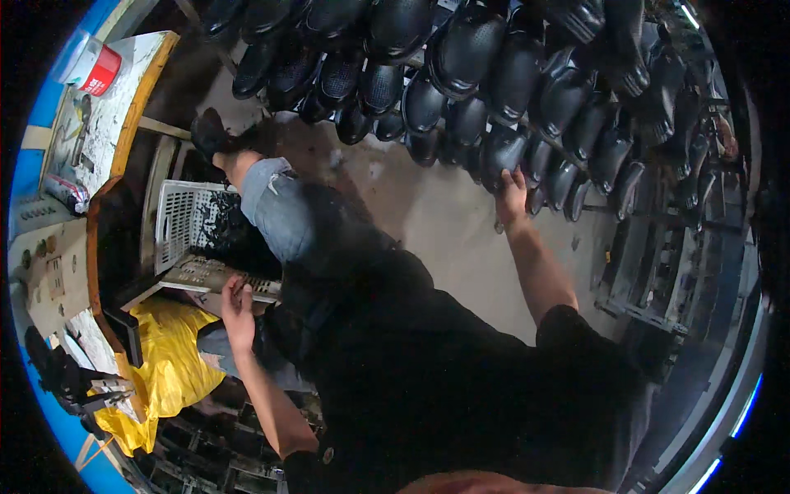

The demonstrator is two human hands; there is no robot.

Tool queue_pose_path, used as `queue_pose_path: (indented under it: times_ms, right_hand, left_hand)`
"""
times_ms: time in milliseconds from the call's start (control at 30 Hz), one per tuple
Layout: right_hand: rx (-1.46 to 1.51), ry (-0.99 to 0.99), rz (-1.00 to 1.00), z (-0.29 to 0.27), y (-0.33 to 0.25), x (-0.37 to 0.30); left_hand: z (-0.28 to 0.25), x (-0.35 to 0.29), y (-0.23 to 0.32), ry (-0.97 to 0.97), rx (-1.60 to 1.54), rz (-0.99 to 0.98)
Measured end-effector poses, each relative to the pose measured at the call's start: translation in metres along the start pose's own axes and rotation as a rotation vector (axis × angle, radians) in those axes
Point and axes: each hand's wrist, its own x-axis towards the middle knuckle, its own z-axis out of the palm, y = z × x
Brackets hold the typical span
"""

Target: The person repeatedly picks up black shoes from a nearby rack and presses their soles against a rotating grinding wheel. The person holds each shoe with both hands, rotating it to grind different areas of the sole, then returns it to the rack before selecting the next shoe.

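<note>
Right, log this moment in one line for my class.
right hand: fingers at black shoe | left hand: at white crate, contact unclear | yellow plastic: left of left hand

Rack (699,224): dark bars; we see black shoes (465,53) crowded on it in tiers, toes mostly downward in our view.
Counter (141,70): pale, marked top, orange-brown edge; we note a tub (100,70) with a red band, plus smaller items we cannot identify.
Crate (171,226): white, slatted; black pieces (218,221) heaped inside.
Floor (461,226): grey, darker patches.
</note>
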Motion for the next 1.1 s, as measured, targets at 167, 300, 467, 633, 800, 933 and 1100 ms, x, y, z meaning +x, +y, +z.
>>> queue_pose_path:
  times_ms: [167, 300, 467, 633, 800, 933, 1100]
  right_hand:
    - [-0.175, 0.177, -0.066, 0.022, -0.02, -0.003]
    - [-1.032, 0.115, -0.415, 0.006, -0.05, 0.032]
    - [-1.85, 0.274, -0.575, -0.024, -0.059, 0.022]
    - [-1.807, 0.157, -0.557, -0.061, -0.08, 0.023]
    - [-1.989, 0.174, -0.962, -0.016, -0.13, -0.014]
    - [-1.755, -0.035, -1.13, 0.096, -0.156, -0.117]
    - [-1.334, -0.417, -1.069, 0.221, -0.167, -0.191]
  left_hand:
    - [0.006, 0.008, -0.001, -0.066, -0.024, -0.009]
    - [0.016, 0.012, 0.014, -0.1, 0.029, -0.019]
    - [0.012, 0.002, 0.015, -0.049, -0.032, 0.002]
    - [0.024, -0.003, 0.04, -0.077, -0.025, -0.067]
    - [0.017, -0.003, 0.037, -0.039, -0.029, 0.03]
    - [0.025, -0.001, 0.053, -0.002, -0.06, 0.066]
    - [0.023, -0.001, 0.075, -0.063, -0.059, 0.045]
